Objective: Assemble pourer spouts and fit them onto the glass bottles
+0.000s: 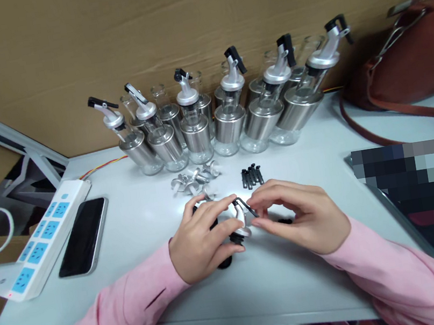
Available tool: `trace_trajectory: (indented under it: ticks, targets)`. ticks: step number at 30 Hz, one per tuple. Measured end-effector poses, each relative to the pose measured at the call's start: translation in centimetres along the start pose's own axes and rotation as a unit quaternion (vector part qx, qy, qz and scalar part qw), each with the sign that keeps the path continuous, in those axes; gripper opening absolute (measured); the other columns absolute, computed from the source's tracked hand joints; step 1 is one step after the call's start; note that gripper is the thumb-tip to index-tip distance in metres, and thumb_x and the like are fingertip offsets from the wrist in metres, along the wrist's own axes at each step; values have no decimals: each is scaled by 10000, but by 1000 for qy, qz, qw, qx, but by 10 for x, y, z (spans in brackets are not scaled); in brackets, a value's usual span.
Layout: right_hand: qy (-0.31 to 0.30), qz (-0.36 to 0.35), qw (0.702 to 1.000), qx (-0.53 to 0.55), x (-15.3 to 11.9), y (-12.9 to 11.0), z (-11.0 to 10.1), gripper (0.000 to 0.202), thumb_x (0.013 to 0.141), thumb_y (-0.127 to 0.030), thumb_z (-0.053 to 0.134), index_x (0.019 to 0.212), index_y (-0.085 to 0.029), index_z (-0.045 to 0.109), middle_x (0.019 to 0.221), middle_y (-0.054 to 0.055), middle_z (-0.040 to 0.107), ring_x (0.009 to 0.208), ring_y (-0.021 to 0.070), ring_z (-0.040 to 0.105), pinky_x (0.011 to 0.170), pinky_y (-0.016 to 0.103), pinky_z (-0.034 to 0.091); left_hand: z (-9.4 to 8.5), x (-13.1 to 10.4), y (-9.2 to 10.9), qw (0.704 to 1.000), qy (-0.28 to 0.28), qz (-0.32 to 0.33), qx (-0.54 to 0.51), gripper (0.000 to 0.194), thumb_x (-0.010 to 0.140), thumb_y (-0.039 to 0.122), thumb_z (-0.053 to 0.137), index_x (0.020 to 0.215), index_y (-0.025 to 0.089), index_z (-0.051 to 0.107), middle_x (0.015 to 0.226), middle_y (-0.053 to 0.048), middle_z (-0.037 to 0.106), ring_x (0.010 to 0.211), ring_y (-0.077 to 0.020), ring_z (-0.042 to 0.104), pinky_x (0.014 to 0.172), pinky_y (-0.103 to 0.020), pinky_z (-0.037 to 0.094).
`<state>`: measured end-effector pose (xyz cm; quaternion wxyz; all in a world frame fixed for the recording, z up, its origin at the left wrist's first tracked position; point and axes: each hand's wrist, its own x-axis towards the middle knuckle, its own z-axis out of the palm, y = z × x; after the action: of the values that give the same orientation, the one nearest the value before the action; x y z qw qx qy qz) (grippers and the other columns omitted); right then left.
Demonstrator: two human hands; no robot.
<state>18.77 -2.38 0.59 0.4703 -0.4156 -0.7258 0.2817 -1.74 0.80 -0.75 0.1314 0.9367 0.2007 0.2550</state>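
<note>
Pourer spout (240, 216) was held by left hand (204, 238), lower centre of frame, grip closed around it; black lever (248, 208) was pinched by right hand (304, 217), grip narrow.

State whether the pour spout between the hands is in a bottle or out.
Out: the pour spout is in the left hand, its black ribbed stopper showing bare below the silver collar.

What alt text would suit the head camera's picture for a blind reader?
A left hand holds a curved silver bottle spout while the right hand holds its thin black lever, above a pale table. Behind stand clear glass bottles with metal bands, the front six topped with similar spouts.
</note>
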Motion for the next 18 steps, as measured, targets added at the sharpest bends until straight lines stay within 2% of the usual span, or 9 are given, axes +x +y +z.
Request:
trace_trajectory:
  ticks: [11,15,18]
  targets:
    - [-5,71,993,95,-1,1,2,189,729,-93,612,903,-166,595,754,43,614,649,123,606,591,254,525,3,-1,0,999,13,-4,-37,251,924,382,377,1022,161,445,1229,-170,476,1108,-231,472,970,-470,282]
    - [-18,144,976,159,-1,2,2,251,714,-186,662,952,-170,582,781,47,632,661,123,614,632,252,539,2,0,-1,999,14,7,-37,261,917,397,388,1017,163,446,1220,-170,474,1075,-239,483,953,-486,303]
    - [-50,218,947,232,1,2,1,285,741,-321,651,972,-167,586,768,46,629,655,125,619,630,256,541,-1,2,-1,998,12,24,-56,245,919,372,392,1029,157,432,1210,-182,466,1069,-243,477,891,-444,380]
